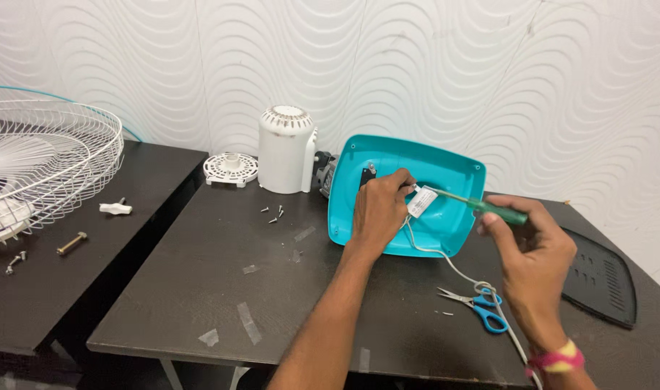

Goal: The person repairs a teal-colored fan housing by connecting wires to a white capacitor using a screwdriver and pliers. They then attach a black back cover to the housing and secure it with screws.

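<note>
1. Head view, the hands: the left hand (377,209) rests against the inside of a teal plastic housing (445,217) that stands tilted on its edge on the dark table (200,289); its fingers are curled and pinch a white tag (421,201) on a white cord (452,267); the right hand (532,253) is clenched around the green handle of a screwdriver (481,206), whose shaft points left, its tip meeting the left hand's fingers at the tag.

2. Head view, near the hands: the cord runs from the housing down and right across the table, passing through the blue-handled scissors (478,302) that lie just below the right hand; a black vented panel (600,278) lies flat at the table's right end; a pink and yellow band (557,357) circles the right wrist.

3. Head view, behind the housing: a white motor cover (285,152) stands upright just left of it; a white round grille disc (230,170) lies beside that; a few loose screws (274,214) lie in front of the cover.

4. Head view, left table: a white wire fan guard (48,166) lies on a second dark table (41,289), well apart from the hands; a white knob (115,208), a brass bolt (71,243) and small screws lie near it.
</note>
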